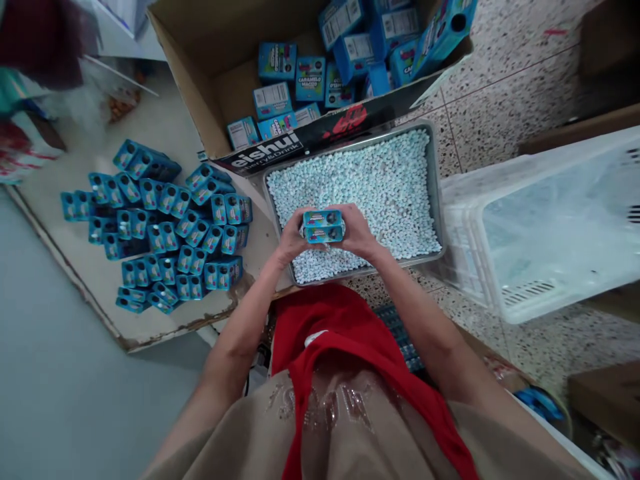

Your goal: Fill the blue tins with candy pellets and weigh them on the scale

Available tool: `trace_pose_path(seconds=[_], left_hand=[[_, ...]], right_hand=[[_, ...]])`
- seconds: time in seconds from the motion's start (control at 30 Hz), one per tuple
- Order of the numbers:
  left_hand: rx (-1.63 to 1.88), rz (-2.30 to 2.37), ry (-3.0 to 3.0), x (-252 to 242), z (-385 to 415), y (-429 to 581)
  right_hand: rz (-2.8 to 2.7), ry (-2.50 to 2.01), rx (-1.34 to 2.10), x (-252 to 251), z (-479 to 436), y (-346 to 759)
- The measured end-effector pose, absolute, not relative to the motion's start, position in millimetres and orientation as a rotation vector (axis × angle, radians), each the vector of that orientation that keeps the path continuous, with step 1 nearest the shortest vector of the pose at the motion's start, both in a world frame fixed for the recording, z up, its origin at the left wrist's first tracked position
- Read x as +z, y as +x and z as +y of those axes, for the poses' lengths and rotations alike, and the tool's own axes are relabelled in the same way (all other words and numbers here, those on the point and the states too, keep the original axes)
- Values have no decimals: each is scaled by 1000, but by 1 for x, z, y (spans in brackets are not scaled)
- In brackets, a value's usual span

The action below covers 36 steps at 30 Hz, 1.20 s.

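Observation:
Two small blue candy boxes are held together side by side, their narrow printed ends facing up toward me. My left hand is closed around their left side. On the right side my right hand grips the same pair. Both hands are over a grey metal tray full of small pale blue and white candies. Whether the boxes touch the candies beneath cannot be seen.
Many similar blue boxes stand in rows on the table at left. Behind the tray, a cardboard carton holds more boxes. A white plastic crate is at right. A dark, blurred shape is at upper left.

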<state>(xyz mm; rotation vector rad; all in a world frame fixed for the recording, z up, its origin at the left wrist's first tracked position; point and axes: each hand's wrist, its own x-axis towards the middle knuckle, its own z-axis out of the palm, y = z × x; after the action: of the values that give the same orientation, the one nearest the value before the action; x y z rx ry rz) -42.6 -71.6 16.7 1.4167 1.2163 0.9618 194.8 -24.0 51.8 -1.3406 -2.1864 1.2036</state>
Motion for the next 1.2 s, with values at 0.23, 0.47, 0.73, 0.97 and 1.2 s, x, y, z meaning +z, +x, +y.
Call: trace_pose_path(seconds=[0.23, 0.47, 0.73, 0.97, 1.2], left_hand=[[761, 1418, 1841, 49, -77, -59], [502, 1760, 1929, 100, -120, -80], [352, 2460, 1410, 76, -174, -132], [493, 2620, 1447, 64, -155, -137], [725, 2209, 2015, 130, 69, -192]], right_hand=[[-2311, -1310, 1148, 61, -16, 177], [-2363, -1065, 1329, 60, -38, 128], [-2310, -925, 1380, 54, -43, 82], [-2066, -1249, 893, 98, 33, 179], [-2009, -1528, 493, 138, 206, 163]])
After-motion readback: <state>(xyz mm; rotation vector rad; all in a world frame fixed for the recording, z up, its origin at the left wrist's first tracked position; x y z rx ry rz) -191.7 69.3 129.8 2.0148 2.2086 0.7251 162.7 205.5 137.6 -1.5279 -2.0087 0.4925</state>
